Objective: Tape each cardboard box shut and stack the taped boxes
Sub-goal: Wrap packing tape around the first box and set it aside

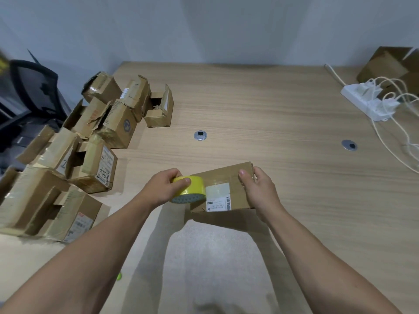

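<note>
- The small cardboard box (223, 177) sits at the near edge of the wooden table (272, 109), straight in front of the person. Its top faces up and carries a white shipping label (218, 201). Whether it rests on the table or is held just above it cannot be told.
- The right hand (260, 193) grasps the box's right end, thumb on the top face and fingers wrapped over the far corner.
- The left hand (162, 189) is curled round a roll of yellow tape (192, 184), which it holds against the box's left end. Any loose strip of tape is too faint to make out.
- The box looks light and probably near-empty, since one hand steadies it easily. The cardboard is stiff at the edges and corners, but the flaps would likely give under pressure in the middle.
- The best hold is probably at the ends or corners, as the right hand has it, leaving the flap seam free for tape.
- The tape is glossy and will likely cling to itself, so the roll needs a firm clench and steady tension.
- A jumble of other cardboard boxes (90, 143), several with open flaps, lies on the table's left side, well apart from this one.
</note>
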`<state>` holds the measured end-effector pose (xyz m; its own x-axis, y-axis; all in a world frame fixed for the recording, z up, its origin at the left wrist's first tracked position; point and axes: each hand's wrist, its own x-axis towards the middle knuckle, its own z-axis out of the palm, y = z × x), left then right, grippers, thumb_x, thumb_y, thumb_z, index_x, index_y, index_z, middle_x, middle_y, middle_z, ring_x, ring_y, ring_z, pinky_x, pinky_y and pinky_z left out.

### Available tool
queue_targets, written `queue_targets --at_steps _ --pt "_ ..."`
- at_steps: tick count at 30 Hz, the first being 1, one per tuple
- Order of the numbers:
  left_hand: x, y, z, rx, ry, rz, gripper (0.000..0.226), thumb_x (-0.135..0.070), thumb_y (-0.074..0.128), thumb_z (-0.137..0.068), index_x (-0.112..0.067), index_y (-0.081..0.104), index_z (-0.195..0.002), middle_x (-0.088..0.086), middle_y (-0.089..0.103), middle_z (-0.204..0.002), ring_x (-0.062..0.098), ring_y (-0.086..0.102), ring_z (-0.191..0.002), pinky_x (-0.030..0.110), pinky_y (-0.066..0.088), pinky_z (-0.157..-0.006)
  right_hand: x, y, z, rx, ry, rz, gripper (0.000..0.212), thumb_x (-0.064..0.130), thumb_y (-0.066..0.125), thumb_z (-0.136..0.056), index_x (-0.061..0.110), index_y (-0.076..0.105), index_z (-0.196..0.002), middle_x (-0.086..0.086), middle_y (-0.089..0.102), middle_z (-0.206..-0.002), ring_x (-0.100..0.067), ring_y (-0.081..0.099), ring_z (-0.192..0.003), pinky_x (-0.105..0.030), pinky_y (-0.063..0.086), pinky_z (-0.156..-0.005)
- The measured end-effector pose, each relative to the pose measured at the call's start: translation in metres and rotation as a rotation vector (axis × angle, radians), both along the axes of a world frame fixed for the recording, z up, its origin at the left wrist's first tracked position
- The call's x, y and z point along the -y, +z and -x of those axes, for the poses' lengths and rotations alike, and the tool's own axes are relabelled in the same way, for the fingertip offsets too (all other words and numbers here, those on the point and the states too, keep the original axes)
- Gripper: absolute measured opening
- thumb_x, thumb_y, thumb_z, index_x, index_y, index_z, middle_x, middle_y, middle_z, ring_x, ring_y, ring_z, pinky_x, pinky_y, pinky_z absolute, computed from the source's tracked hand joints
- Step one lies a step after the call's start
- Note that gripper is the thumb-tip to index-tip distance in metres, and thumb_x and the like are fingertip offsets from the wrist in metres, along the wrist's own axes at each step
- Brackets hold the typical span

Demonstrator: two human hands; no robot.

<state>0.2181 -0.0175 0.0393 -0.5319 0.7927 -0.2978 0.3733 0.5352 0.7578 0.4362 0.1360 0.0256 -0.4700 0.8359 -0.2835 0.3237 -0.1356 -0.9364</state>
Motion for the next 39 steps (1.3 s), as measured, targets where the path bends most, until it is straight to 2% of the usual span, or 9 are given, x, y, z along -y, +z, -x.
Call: queue_targets --at_steps 4,9,14,17,20,25,30,34,39 --pt "0.0 -0.003 0.001 -0.245 -0.027 0.118 0.031 -0.039 0.07 -0.09 -0.011 0.059 -0.083 0.006 0.063 -0.077 0.022 0.056 -0.074 0.032 0.041 -0.062 0.0 0.001 -0.002 -0.023 0.032 -0.025 0.013 0.039 0.062 -0.098 0.028 0.068 -0.097 0.004 0.077 -0.092 -0.017 0.074 -0.084 -0.048 0.059 -0.085" --pt "0.001 -0.002 0.001 -0.188 0.012 0.066 0.034 -0.053 0.07 -0.086 -0.022 0.06 -0.076 0.002 0.061 -0.074 0.019 0.056 -0.072 0.031 0.042 -0.062 -0.002 0.001 -0.009 -0.079 0.01 0.079 0.022 0.054 0.062 -0.086 0.037 0.07 -0.095 0.001 0.078 -0.094 -0.023 0.075 -0.087 -0.052 0.059 -0.086" --pt "0.013 -0.002 0.005 0.013 0.026 -0.038 0.059 -0.074 0.061 -0.063 -0.016 0.06 -0.072 -0.001 0.053 -0.066 0.015 0.049 -0.064 0.032 0.036 -0.062 -0.015 0.003 -0.019 -0.15 -0.054 0.138 0.015 0.03 0.061 -0.101 0.019 0.07 -0.105 -0.01 0.077 -0.1 -0.025 0.074 -0.085 -0.038 0.059 -0.073" --pt "0.012 -0.003 0.009 -0.05 0.063 -0.021 0.051 -0.064 0.07 -0.075 -0.017 0.057 -0.065 -0.001 0.051 -0.061 0.018 0.048 -0.062 0.032 0.035 -0.06 -0.014 0.008 -0.017 -0.187 -0.033 0.148 0.012 0.026 0.061 -0.101 0.019 0.07 -0.104 -0.008 0.077 -0.094 -0.023 0.073 -0.081 -0.039 0.059 -0.072" --pt "0.011 -0.004 0.012 -0.267 0.043 0.085 0.048 -0.062 0.068 -0.083 -0.018 0.058 -0.067 0.005 0.06 -0.066 0.026 0.059 -0.071 0.038 0.045 -0.073 -0.011 0.013 -0.011 -0.239 -0.016 0.171 0.012 0.023 0.059 -0.102 0.017 0.07 -0.103 -0.004 0.077 -0.087 -0.019 0.072 -0.077 -0.034 0.058 -0.067" --pt "0.01 0.0 0.016 -0.302 0.037 0.17 0.045 -0.062 0.063 -0.085 -0.022 0.058 -0.067 0.0 0.06 -0.067 0.024 0.06 -0.076 0.045 0.047 -0.087 -0.007 0.016 -0.007 -0.282 -0.017 0.224 0.014 0.022 0.059 -0.102 0.013 0.069 -0.098 -0.006 0.076 -0.087 -0.02 0.071 -0.077 -0.033 0.058 -0.067" --pt "0.013 -0.003 0.017 -0.217 0.027 0.203 0.048 -0.065 0.066 -0.083 -0.021 0.06 -0.067 0.001 0.063 -0.069 0.024 0.062 -0.076 0.044 0.049 -0.083 -0.005 0.012 -0.012 -0.28 -0.023 0.294 0.014 0.022 0.059 -0.102 0.014 0.069 -0.096 -0.005 0.076 -0.086 -0.018 0.071 -0.074 -0.031 0.057 -0.066" --pt "0.016 -0.003 0.018 -0.017 0.053 0.163 0.046 -0.064 0.073 -0.077 -0.019 0.065 -0.068 0.004 0.067 -0.075 0.025 0.065 -0.076 0.033 0.048 -0.067 -0.005 0.011 -0.017 -0.285 -0.032 0.336 0.014 0.023 0.058 -0.102 0.015 0.069 -0.097 -0.002 0.076 -0.085 -0.015 0.072 -0.072 -0.027 0.055 -0.058" --pt "0.017 0.002 0.014 0.139 0.038 0.139 0.042 -0.063 0.072 -0.073 -0.022 0.066 -0.066 0.005 0.068 -0.077 0.026 0.066 -0.078 0.031 0.048 -0.068 -0.003 0.004 -0.023 -0.275 -0.055 0.393 0.015 0.026 0.061 -0.1 0.015 0.07 -0.1 -0.008 0.075 -0.091 -0.023 0.071 -0.078 -0.036 0.054 -0.075"
